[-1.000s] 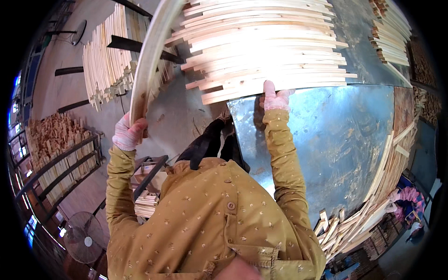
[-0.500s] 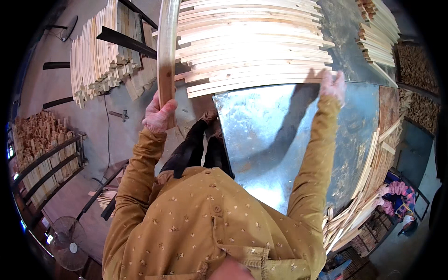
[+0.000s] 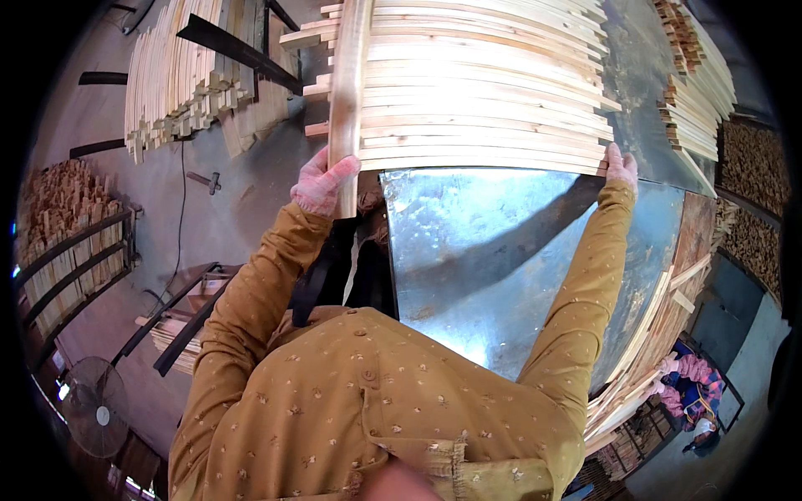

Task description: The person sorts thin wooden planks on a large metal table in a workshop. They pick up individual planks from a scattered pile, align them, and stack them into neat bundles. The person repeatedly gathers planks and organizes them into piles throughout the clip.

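My left hand [image 3: 317,184] wears a light glove and is closed around the near end of a long wooden board [image 3: 346,92]. The board runs away from me across the left ends of a layer of pale wooden slats [image 3: 484,96], and several slat ends stick out beyond it. At the right end of the nearest slats, my right hand [image 3: 620,167], also gloved, touches the wood with its fingers stretched out. The slats lie side by side on a shiny metal-topped table [image 3: 468,242], by its near edge strip.
Stacked slats stand on the left behind a dark metal bar [image 3: 242,54], and another stack [image 3: 693,117] lies at the far right. A hammer [image 3: 205,181] and a cable are on the floor. A fan [image 3: 96,409] stands lower left. Another person [image 3: 693,388] is at the lower right.
My left hand has brought the board rightward over the slats' left ends. My right hand has come to the right ends of the nearest slats. The view has shifted slightly.
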`<state>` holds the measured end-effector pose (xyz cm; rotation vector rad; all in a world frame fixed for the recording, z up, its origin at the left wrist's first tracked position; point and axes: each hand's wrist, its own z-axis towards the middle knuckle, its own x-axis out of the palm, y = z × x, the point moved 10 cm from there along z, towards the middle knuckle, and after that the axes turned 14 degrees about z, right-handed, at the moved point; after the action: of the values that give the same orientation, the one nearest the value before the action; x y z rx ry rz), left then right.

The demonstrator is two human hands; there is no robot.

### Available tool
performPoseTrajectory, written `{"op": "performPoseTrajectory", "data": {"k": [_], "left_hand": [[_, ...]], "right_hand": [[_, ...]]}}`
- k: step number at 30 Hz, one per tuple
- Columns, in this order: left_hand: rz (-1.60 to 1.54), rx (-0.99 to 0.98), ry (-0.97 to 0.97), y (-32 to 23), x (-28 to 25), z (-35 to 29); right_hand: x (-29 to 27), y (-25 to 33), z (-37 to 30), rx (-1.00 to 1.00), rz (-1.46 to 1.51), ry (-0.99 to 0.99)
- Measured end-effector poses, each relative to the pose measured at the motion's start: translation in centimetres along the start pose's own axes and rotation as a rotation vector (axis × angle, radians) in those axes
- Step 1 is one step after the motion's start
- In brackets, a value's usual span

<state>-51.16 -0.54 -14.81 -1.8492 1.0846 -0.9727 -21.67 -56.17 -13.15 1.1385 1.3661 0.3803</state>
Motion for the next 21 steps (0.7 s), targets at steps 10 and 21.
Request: {"op": "performPoseTrajectory", "data": {"k": [10,21], "left_hand": [[-0.009,0.143,-0.097,-7.8,0.6,-5.7],[-0.524,0.476,-0.31,-13.5,-3.6,-7.4]], "right_hand": [[-1.0,6.5,-5.3,-0.087,1.301,0.302],[21.9,21.1,-41.2,0.292,1.712,0.476]]}}
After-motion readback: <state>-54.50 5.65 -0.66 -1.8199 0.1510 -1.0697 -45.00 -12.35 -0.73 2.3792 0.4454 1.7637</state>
